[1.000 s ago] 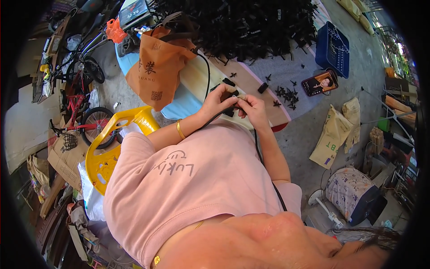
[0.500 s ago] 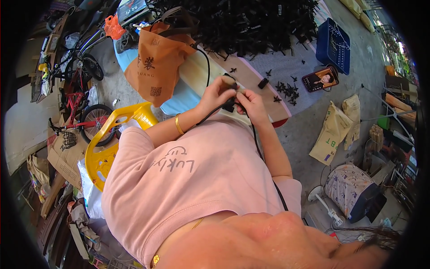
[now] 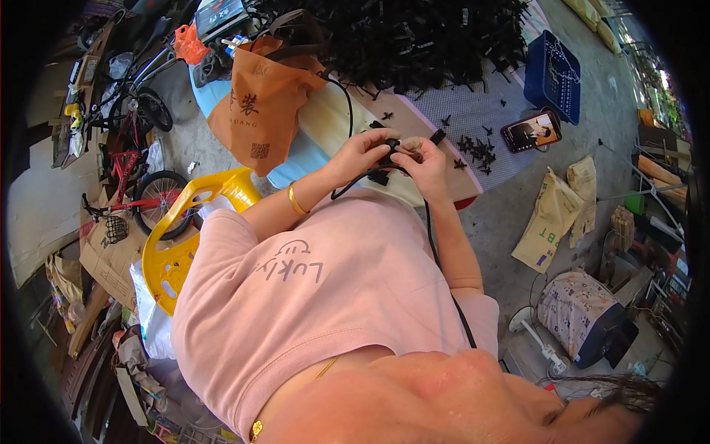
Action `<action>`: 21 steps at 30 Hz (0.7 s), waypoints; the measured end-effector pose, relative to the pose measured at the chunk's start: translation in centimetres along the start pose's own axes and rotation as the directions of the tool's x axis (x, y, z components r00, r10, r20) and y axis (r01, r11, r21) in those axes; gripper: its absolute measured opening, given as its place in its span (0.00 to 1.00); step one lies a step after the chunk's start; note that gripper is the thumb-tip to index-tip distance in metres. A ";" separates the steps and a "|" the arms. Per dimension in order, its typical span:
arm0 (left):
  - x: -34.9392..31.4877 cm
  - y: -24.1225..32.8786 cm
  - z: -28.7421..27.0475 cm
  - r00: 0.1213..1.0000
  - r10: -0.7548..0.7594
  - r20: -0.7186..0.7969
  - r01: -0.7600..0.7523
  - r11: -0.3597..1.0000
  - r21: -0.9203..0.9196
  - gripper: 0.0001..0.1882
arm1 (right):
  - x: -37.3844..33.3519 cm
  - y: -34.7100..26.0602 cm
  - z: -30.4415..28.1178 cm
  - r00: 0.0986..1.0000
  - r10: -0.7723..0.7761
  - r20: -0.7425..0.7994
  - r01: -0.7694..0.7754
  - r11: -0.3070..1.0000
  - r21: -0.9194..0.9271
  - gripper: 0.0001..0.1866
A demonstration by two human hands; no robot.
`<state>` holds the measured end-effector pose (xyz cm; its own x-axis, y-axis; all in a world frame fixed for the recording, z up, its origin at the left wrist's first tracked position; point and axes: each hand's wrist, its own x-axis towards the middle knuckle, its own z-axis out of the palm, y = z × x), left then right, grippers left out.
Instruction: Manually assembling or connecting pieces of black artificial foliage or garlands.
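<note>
Over the near edge of the work surface my two hands meet, fingertips almost touching. My left hand (image 3: 361,155), with a gold bangle on its wrist, pinches a small black part (image 3: 392,146). Thumb and fingers of my right hand (image 3: 427,172) are closed at the other side of this same part; its exact kind is too small to tell. A black cable (image 3: 432,233) runs up past my right forearm and loops below both hands. Just under the fingers lies another black piece (image 3: 379,177), partly hidden.
A large heap of black pieces (image 3: 399,44) covers the far surface. Several small black pieces (image 3: 477,152) lie to the right, near a phone (image 3: 531,132) and a blue basket (image 3: 551,78). An orange bag (image 3: 259,111) stands left, a yellow chair (image 3: 166,259) beside me.
Both hands have shifted slightly right; the right hand has turned, its fingers now higher around the part. The cable's loop now passes across below the right hand.
</note>
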<state>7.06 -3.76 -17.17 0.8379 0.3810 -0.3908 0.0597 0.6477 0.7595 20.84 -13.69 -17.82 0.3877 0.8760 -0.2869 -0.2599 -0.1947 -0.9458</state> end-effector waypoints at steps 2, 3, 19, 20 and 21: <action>-0.2 0.1 0.2 1.000 -0.003 0.013 0.001 0.990 0.143 0.21 | 0.2 -0.1 0.0 1.000 0.026 0.009 -0.026 1.000 -0.002 0.08; -0.1 -0.4 0.1 0.994 0.093 0.065 -0.104 0.976 0.194 0.22 | 0.3 -0.2 -0.3 0.995 0.093 0.036 -0.090 0.994 -0.065 0.08; -0.1 -0.8 0.2 0.992 0.103 -0.074 -0.093 0.988 0.124 0.16 | -0.6 0.8 -0.9 0.974 0.177 0.141 -0.152 0.973 -0.175 0.09; -0.1 -0.9 0.1 0.992 0.102 -0.073 -0.093 0.988 0.124 0.16 | -0.7 0.7 -0.8 0.974 0.176 0.140 -0.151 0.973 -0.174 0.09; 0.0 -1.1 0.0 0.991 0.114 -0.065 -0.104 0.985 0.140 0.16 | -0.8 0.5 -0.6 0.975 0.180 0.133 -0.157 0.973 -0.166 0.09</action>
<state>6.97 -4.43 -18.01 0.8023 0.4941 -0.3350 0.0482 0.5057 0.8614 20.95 -14.75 -18.15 0.2137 0.8773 -0.4298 -0.1668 -0.4007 -0.9009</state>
